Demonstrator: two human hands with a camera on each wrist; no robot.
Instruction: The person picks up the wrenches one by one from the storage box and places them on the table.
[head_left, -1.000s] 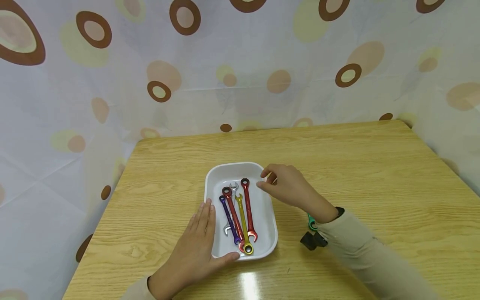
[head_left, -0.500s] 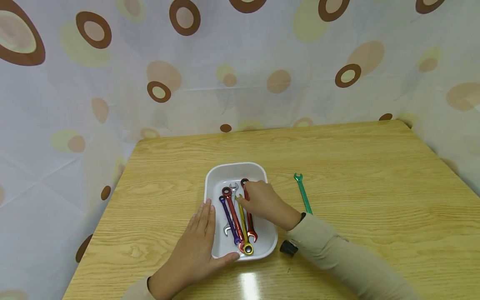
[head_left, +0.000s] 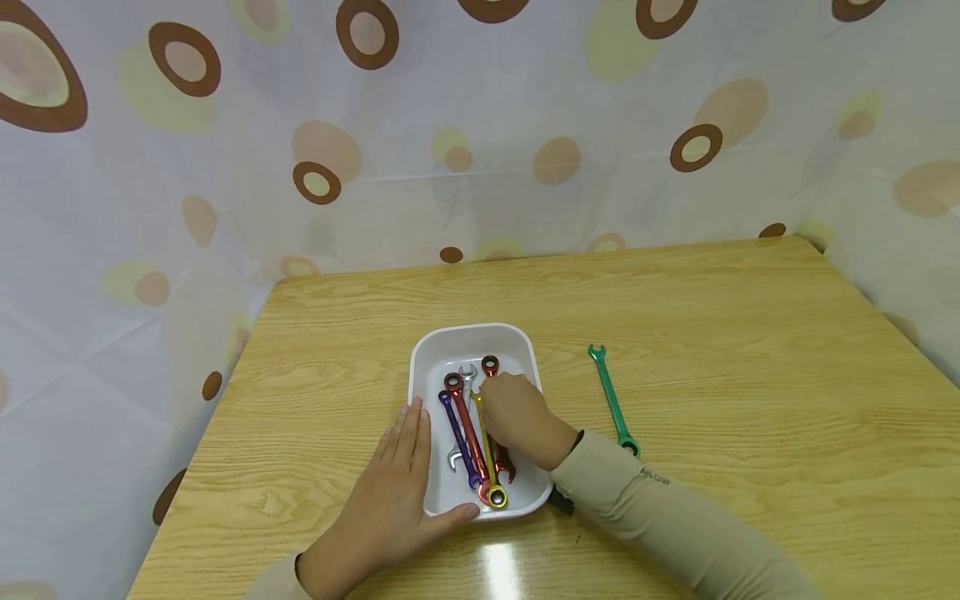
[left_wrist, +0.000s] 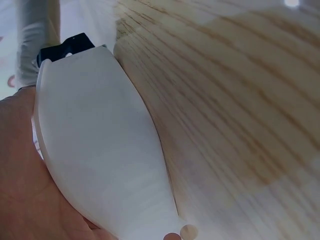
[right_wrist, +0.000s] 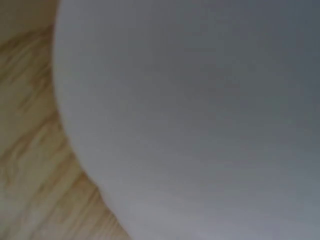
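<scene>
A white tray (head_left: 543,492) holds several combination wrenches: a purple wrench (head_left: 459,442), a red wrench (head_left: 470,429), a silver wrench (head_left: 454,458), a yellow wrench (head_left: 487,446) and, at the right, another red wrench (head_left: 490,365). My left hand (head_left: 386,496) rests along the tray's left side with its fingers straight and its thumb at the front rim. In the left wrist view the palm lies against the tray wall (left_wrist: 100,140). My right hand (head_left: 521,417) reaches into the tray over the right red wrench's middle, its fingertips hidden; I cannot tell whether they grip that wrench.
A green wrench (head_left: 612,396) lies on the wooden table (head_left: 735,358) right of the tray, its ring end near the right sleeve (head_left: 645,500). Behind the table hangs a patterned cloth (head_left: 495,108). The tray's outside (right_wrist: 190,125) fills most of the right wrist view.
My right hand has moved left from beyond the right rim into the tray, then lower over the right red wrench. More of the green wrench shows. The left hand has stayed put.
</scene>
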